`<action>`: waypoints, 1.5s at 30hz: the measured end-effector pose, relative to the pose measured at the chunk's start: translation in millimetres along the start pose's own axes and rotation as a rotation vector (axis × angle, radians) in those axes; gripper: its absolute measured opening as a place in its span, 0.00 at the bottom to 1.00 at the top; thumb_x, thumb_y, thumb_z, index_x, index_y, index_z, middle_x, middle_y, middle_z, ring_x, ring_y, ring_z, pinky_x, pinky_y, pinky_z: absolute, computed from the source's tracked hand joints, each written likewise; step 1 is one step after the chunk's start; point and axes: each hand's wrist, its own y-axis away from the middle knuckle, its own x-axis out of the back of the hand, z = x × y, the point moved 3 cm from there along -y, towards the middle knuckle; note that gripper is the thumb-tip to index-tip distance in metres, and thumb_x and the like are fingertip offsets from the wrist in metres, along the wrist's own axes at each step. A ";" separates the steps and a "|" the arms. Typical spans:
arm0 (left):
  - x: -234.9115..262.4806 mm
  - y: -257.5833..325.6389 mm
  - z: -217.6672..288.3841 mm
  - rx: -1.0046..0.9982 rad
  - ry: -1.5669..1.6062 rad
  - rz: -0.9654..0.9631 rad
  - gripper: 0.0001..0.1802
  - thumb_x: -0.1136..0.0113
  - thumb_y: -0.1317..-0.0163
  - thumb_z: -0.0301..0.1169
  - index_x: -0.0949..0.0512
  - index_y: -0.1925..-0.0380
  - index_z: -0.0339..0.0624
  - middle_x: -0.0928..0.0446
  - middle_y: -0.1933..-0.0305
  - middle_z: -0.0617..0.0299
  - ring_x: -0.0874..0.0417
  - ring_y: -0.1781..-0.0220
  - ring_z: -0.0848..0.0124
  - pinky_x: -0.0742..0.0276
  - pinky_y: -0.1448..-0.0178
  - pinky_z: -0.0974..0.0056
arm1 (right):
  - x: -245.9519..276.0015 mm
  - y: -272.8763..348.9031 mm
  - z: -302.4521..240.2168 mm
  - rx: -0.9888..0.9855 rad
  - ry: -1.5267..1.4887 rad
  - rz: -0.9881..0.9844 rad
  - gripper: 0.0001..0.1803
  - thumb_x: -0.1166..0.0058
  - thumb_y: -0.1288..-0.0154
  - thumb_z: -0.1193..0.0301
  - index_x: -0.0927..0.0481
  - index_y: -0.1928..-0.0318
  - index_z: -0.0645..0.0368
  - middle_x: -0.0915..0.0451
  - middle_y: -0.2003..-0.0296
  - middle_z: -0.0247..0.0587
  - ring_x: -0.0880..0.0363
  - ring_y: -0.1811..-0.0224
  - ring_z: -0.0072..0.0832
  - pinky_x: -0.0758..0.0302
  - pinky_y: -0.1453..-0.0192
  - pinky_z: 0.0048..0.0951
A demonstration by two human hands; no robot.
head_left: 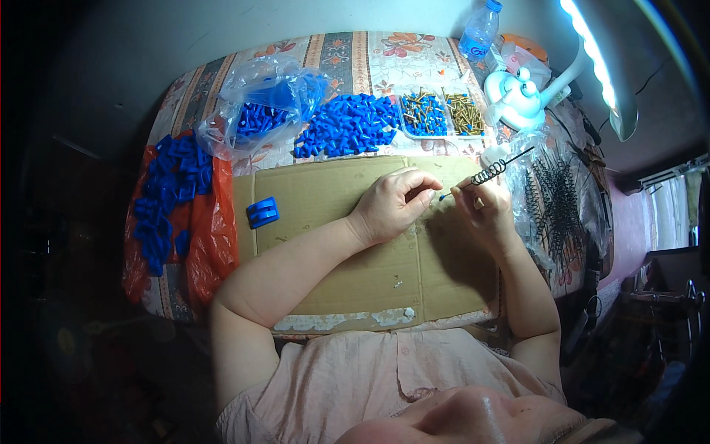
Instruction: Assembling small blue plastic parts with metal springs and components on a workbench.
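Observation:
Over the cardboard sheet [333, 274], my right hand [484, 211] pinches a black coil spring [489, 173] with a straight end pointing up to the right. The spring's other end comes out on the left of my fingers, with a small dark blue tip [442, 197] on it. Close to that tip, my left hand [392, 207] has thumb and forefinger pressed together; whatever lies between them is hidden. A blue plastic piece with raised parts [262, 212] rests on the cardboard at the left.
Behind the cardboard lie a pile of blue cones [347, 124], a clear bag [259, 111] of blue parts and a tray [444, 138] of brass pins. Blue pieces [166, 192] cover a red bag at left. Black springs [555, 200], a lamp [518, 100] and a bottle [479, 33] stand right.

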 end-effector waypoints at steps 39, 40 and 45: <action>-0.2 -0.4 0.0 -0.020 -0.004 0.005 0.08 0.45 0.36 0.25 0.21 0.59 0.36 0.22 0.63 0.63 0.25 0.66 0.79 0.27 0.59 0.71 | -2.6 1.2 3.7 -0.019 -0.036 0.011 0.06 0.36 0.43 0.76 0.21 0.69 0.61 0.23 0.78 0.43 0.23 0.79 0.34 0.30 0.74 0.32; -0.3 -0.4 -0.1 -0.016 -0.003 0.003 0.08 0.45 0.36 0.25 0.21 0.59 0.36 0.22 0.63 0.63 0.25 0.65 0.79 0.27 0.59 0.71 | -2.3 1.0 3.5 -0.019 -0.035 0.011 0.06 0.36 0.43 0.76 0.21 0.69 0.61 0.23 0.78 0.43 0.23 0.79 0.34 0.30 0.74 0.32; -0.3 -0.2 0.3 -0.027 -0.005 0.010 0.08 0.45 0.36 0.25 0.21 0.59 0.36 0.21 0.63 0.62 0.24 0.65 0.78 0.26 0.58 0.71 | -2.2 0.4 2.2 -0.004 -0.026 0.012 0.06 0.36 0.43 0.76 0.21 0.69 0.61 0.24 0.79 0.42 0.25 0.80 0.32 0.31 0.75 0.32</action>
